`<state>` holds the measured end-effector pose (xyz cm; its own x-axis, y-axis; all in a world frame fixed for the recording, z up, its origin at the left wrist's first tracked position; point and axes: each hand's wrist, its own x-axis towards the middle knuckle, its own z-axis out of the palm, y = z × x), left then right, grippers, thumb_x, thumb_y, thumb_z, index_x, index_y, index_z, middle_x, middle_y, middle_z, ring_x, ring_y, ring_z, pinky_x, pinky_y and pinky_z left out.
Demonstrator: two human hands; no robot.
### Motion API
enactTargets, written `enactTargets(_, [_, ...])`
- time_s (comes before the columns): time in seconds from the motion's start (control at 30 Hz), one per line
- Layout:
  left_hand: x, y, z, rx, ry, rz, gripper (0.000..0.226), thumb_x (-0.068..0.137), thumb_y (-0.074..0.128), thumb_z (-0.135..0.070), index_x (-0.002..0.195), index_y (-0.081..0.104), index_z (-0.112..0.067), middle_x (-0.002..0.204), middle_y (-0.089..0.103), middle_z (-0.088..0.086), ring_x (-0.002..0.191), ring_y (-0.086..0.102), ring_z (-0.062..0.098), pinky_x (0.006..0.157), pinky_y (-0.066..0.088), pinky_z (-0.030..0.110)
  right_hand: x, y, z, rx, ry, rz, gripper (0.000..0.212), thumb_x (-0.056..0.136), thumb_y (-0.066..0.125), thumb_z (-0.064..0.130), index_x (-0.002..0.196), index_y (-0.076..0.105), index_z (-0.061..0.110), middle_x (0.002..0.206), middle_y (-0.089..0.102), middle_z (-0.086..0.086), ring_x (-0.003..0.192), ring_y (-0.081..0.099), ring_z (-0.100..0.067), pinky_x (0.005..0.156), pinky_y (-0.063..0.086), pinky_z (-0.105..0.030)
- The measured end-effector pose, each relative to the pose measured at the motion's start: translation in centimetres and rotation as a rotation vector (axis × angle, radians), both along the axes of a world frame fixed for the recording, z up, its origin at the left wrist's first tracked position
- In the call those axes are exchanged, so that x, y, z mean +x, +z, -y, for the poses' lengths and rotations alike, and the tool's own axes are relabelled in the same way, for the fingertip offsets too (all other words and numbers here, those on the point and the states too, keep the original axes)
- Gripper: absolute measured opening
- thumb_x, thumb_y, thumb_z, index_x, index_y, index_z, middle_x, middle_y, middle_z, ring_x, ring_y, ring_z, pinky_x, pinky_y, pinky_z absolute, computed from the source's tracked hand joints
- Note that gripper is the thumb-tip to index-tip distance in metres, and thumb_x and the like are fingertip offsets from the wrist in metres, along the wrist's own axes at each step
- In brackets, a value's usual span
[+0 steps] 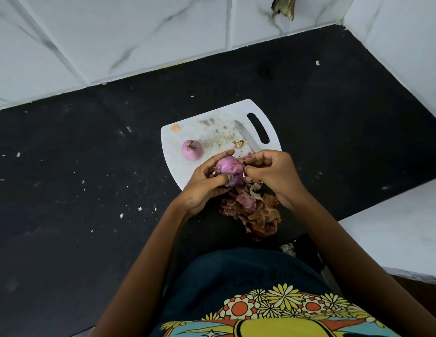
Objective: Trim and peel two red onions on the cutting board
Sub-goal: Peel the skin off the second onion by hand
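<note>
Head cam, looking down: left hand (202, 186) cupping a red onion (229, 171) over the near edge of the white cutting board (187, 171), fingers wrapped around it. Right hand (273, 171) pinching at the onion's skin, fingers narrow. Second onion (191, 150) sitting on the board's left side. Knife (247, 136) lying by the handle slot. Pile of peels (254, 212) on the black tabletop (78, 190) just below.
</note>
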<state>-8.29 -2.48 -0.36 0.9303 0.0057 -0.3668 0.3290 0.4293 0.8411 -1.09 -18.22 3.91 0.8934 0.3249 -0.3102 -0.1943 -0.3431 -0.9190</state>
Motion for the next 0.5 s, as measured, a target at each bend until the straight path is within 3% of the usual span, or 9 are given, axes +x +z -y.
enactTargets(0.07, [0.1, 0.1, 0.1, -0.026, -0.001, -0.018, 0.057, 0.074, 0.064, -0.007, 0.127, 0.057, -0.026, 0.123, 0.059, 0.005, 0.098, 0.066, 0.013, 0.075, 0.054, 0.027, -0.1, -0.4, 0.2, -0.030, 0.011, 0.007, 0.016, 0.073, 0.075, -0.002, 0.084, 0.072, 0.010, 0.083, 0.074, -0.006, 0.080, 0.071, -0.017, 0.073, 0.060, -0.030])
enactTargets(0.2, [0.1, -0.1, 0.0, -0.100, 0.004, -0.039, 0.068, 0.060, 0.070, -0.015, 0.126, 0.055, -0.022, 0.113, 0.063, 0.004, 0.095, 0.064, 0.013, 0.073, 0.054, 0.027, 0.0, -1.3, 0.8, -0.349, 0.131, 0.144, 0.014, 0.076, 0.075, 0.005, 0.090, 0.073, 0.008, 0.086, 0.072, 0.000, 0.078, 0.068, -0.009, 0.067, 0.054, -0.016])
enactTargets(0.33, [0.1, -0.3, -0.1, -0.101, 0.007, -0.038, 0.070, 0.058, 0.072, -0.020, 0.126, 0.056, -0.021, 0.110, 0.064, 0.002, 0.093, 0.064, 0.012, 0.073, 0.053, 0.027, 0.1, -1.5, 0.9, -0.559, 0.280, 0.317, 0.011, 0.087, 0.061, 0.005, 0.090, 0.072, 0.007, 0.089, 0.070, -0.003, 0.074, 0.063, -0.014, 0.067, 0.053, -0.028])
enactTargets(0.4, [0.1, -0.2, -0.1, -0.064, 0.007, -0.031, 0.059, 0.066, 0.070, -0.012, 0.123, 0.058, -0.024, 0.109, 0.064, 0.002, 0.091, 0.066, 0.010, 0.073, 0.054, 0.026, 0.1, -1.4, 0.8, -0.569, 0.290, 0.398, 0.020, 0.093, 0.050, 0.007, 0.098, 0.069, 0.006, 0.089, 0.070, -0.005, 0.073, 0.062, -0.018, 0.062, 0.046, -0.030])
enactTargets(0.5, [0.1, -0.2, -0.1, -0.011, 0.009, -0.005, 0.053, 0.073, 0.064, -0.005, 0.121, 0.059, -0.025, 0.114, 0.063, 0.002, 0.095, 0.067, 0.011, 0.074, 0.054, 0.026, 0.2, -0.3, 0.4, -0.382, 0.158, 0.362, 0.018, 0.095, 0.053, 0.015, 0.105, 0.066, 0.009, 0.093, 0.069, -0.001, 0.082, 0.065, -0.014, 0.071, 0.051, -0.027])
